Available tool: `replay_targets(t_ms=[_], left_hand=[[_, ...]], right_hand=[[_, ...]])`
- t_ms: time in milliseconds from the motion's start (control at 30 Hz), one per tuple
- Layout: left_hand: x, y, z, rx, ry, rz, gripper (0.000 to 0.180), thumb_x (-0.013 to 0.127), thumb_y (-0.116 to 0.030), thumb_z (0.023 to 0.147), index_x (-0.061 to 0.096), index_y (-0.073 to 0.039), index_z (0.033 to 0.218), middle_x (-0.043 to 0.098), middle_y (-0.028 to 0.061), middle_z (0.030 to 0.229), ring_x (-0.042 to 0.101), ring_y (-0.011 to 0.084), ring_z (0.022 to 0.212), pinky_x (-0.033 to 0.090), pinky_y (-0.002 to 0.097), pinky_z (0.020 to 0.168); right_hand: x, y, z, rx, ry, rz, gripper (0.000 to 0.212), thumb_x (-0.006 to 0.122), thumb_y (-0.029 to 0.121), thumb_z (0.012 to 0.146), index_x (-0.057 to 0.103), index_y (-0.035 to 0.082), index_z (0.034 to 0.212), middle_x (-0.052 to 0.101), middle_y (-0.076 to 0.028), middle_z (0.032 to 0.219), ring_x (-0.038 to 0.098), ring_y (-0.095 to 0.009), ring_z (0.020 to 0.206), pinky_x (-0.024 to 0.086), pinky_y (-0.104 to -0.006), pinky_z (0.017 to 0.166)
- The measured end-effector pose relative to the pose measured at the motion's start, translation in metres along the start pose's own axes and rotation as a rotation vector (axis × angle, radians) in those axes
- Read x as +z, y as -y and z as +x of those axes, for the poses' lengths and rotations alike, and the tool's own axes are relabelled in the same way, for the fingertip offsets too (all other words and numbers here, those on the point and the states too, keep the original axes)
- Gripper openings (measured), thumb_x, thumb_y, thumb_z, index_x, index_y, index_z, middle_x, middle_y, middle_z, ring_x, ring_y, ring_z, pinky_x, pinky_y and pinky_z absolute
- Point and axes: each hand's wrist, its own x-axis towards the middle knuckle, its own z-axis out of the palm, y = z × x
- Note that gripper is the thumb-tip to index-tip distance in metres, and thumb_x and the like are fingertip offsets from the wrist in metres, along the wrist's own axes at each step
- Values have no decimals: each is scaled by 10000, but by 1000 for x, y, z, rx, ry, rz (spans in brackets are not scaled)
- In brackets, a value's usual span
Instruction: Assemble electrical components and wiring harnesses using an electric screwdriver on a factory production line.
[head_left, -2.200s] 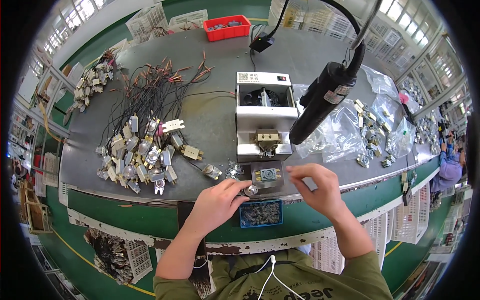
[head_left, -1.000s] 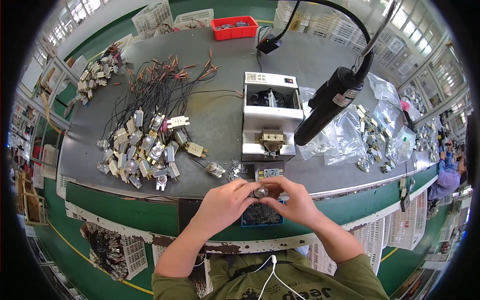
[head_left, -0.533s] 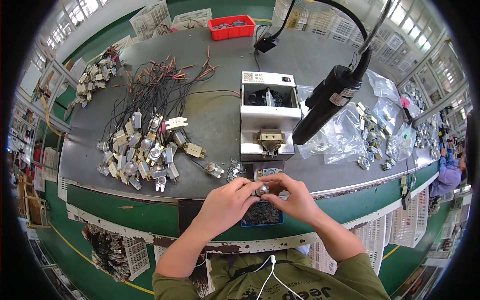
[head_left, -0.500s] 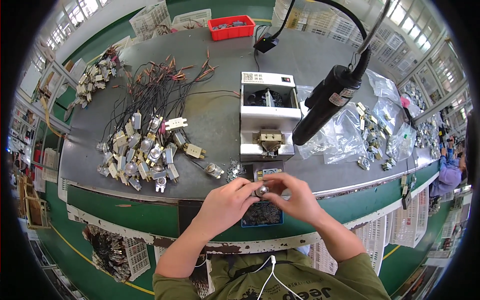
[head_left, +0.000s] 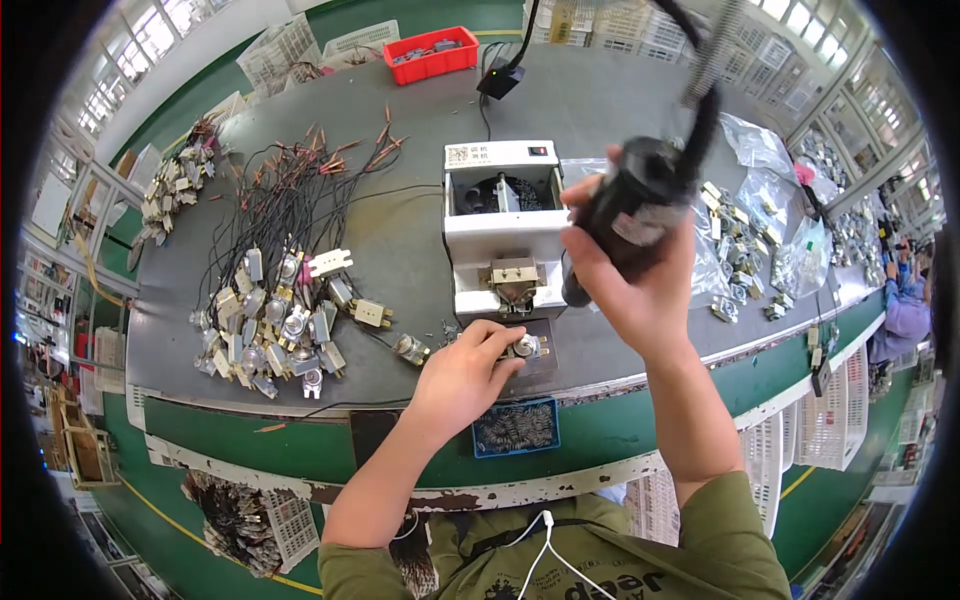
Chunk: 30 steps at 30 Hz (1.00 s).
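Note:
My right hand [head_left: 640, 290] is wrapped round a black hanging electric screwdriver [head_left: 635, 205], its fingers closed about the body. The driver tilts, with its lower end toward the bench, right of the white and steel screw feeder [head_left: 505, 235]. With thumb and fingertips, my left hand [head_left: 462, 372] grips a small part with a round silver metal top [head_left: 524, 345]. That part rests on a small metal fixture [head_left: 542, 366] at the bench's front, just below the feeder. My left fingers partly cover it.
Left on the grey bench [head_left: 400, 240] lies a heap of wired metal-and-cream parts [head_left: 290, 330]. A blue tray [head_left: 515, 428] of small metal pieces sits at the front. Plastic bags [head_left: 755, 145] and loose parts [head_left: 740, 255] lie right. A red bin [head_left: 430, 57] stands behind.
My right hand has left the small part and risen to the right, taking hold of the screwdriver. The part has moved from between both hands down onto the fixture. The view has shifted slightly.

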Motion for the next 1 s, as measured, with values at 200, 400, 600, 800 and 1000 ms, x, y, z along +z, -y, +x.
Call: replay_targets(t_ms=[200,400,600,800,1000], left_hand=[[7,3,-1,19,20,32,310,674,-244,909,628,-120,1189,616,78,1105,675,311,872,559,408,742],[14,11,-3,56,-25,66,295,676,-246,906,624,-108,1162,616,74,1090,674,310,856,560,402,724],[14,9,-4,76,-60,52,303,683,-246,895,617,-99,1152,613,73,1071,667,314,841,560,397,707],[17,14,-5,106,-95,48,315,679,-240,897,624,-113,1180,619,65,1073,673,305,817,563,399,677],[17,13,-6,107,-89,73,327,685,-231,888,623,-106,1184,619,67,1070,674,295,841,561,402,678]], right_hand=[[4,10,-11,-122,15,160,820,712,-19,795,242,37,1464,648,-173,1073,654,-151,741,545,-289,679],[12,20,-22,1,131,466,1023,699,477,879,65,43,1555,616,-175,1145,640,-193,924,534,-325,795],[17,24,-31,-26,169,373,849,405,556,1004,67,4,1554,554,-179,1280,604,-231,1109,484,-383,947],[27,21,-37,-111,48,339,1061,783,399,839,50,151,1564,618,-199,1125,660,-205,780,551,-328,702],[35,20,-41,-81,-60,320,1027,716,102,855,-36,124,1554,628,-220,1078,658,-186,705,549,-314,659]])
